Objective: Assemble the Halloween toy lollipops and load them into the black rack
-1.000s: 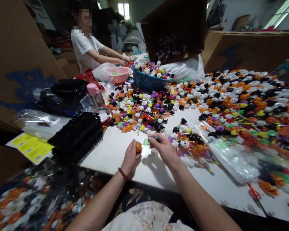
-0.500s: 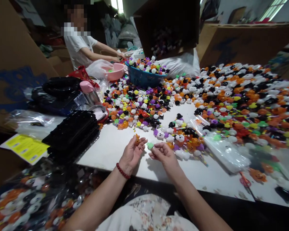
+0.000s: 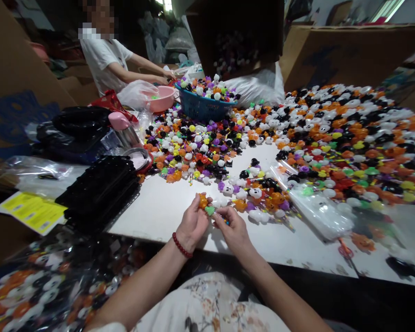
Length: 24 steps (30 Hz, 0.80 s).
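My left hand (image 3: 194, 222), with a red bead bracelet at the wrist, is closed around an orange piece (image 3: 203, 201) at its fingertips. A green piece (image 3: 209, 210) lies against the orange one, between my two hands. My right hand (image 3: 232, 227) pinches the thin stick end of the green piece, its fingers closed just right of my left hand. Both hands are over the white tabletop (image 3: 155, 216). Just behind them lies a loose cluster of orange, white, purple and black pieces (image 3: 256, 192).
Many small coloured pieces (image 3: 346, 138) cover the table's back and right. Clear plastic bags (image 3: 321, 212) lie at the right, with red scissors (image 3: 346, 249) nearby. Black trays (image 3: 100, 193) are stacked left. Behind are a blue basket (image 3: 202, 107), a pink bowl (image 3: 162, 99) and a person (image 3: 105, 62).
My hands have come together, and the green piece has moved left against the orange one. My left fingers have closed more. The whole view has shifted slightly.
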{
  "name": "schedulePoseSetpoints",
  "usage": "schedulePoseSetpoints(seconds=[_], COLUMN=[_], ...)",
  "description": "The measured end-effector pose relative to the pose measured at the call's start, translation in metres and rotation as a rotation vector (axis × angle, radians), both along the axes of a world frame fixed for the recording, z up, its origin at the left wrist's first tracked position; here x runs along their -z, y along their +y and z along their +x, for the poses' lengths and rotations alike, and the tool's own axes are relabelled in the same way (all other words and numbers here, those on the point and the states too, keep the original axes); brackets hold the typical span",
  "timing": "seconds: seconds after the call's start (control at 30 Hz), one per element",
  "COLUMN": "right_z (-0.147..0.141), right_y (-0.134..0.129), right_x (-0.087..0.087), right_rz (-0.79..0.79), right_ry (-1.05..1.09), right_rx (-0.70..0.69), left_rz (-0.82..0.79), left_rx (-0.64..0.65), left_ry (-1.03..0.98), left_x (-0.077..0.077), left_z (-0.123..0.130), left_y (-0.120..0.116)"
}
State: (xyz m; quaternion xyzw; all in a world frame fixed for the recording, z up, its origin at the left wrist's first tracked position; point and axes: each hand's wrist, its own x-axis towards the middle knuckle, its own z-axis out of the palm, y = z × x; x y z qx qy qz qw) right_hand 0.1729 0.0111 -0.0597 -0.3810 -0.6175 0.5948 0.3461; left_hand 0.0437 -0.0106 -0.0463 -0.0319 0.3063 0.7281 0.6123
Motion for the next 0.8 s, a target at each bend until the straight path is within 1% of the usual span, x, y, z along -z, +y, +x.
schedulePoseSetpoints(seconds=[0.17,0.3,0.4,0.53,0.7,0.8], right_z=[0.003,0.005,0.006,0.006,0.007,0.006], right_y=[0.001,0.001,0.000,0.002,0.006,0.007], right_x=[0.000,0.000,-0.002,-0.007,-0.008,-0.007], right_rz=[-0.024,-0.073,-0.114,-0.168,-0.097,-0.082], right_ry=[-0.004,0.014,0.020,0.052,0.010,-0.002], right_rx=[0.061,0.055,0.029,-0.005,0.042,0.045], left_rz=[0.022,0.026,0.043,0.086,0.090,0.088], left_rx=[-0.037,-0.065,-0.054,-0.008,-0.043,-0.078], left_ry=[0.067,0.101,0.133,0.185,0.263,0.246], left_x=[0.006,0.010,0.012,0.012,0.013,0.012], left_z=[0.006,0.010,0.012,0.013,0.021,0.027], left_y=[0.001,0.002,0.002,0.001,0.000,-0.001])
